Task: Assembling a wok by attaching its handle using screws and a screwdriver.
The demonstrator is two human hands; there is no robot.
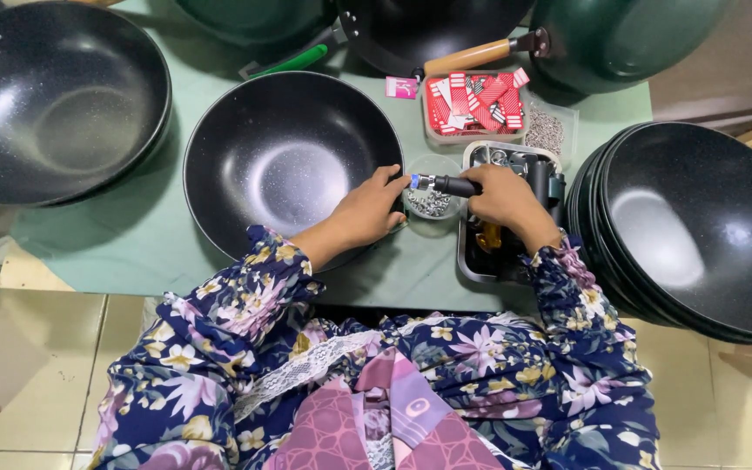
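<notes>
Nearest the camera are the person's floral, dark-blue sleeves, and both forearms reach forward over the desk (132,235), which is covered in pale green sheet. The landmark here is the small clear round plastic cup of tiny metal screws (433,204), standing just past the desk's near edge. The left hand (367,209) lies right beside the cup on its left, fingers drawn together with the tips at the cup's rim; whether they pinch a screw cannot be told. The right hand (502,198), just right of the cup, is closed around a black-handled electric screwdriver (450,184), whose silvery tip points left over the cup. Under that hand, right of the cup, sits a rectangular metal tray (472,261) holding tools and small metal parts. Touching the cup's left side is a black speckled non-stick wok without a handle (280,161), partly under the left wrist. Far right of the cup is a stack of similar black woks (698,235). Beyond the cup lies a shallow tray of red and white labels (473,103), with a clear bag of small metal bits (546,132) beside it. Far left stands another black wok (54,100), and at the desk's back edge are dark green woks with a wooden handle (467,57).
</notes>
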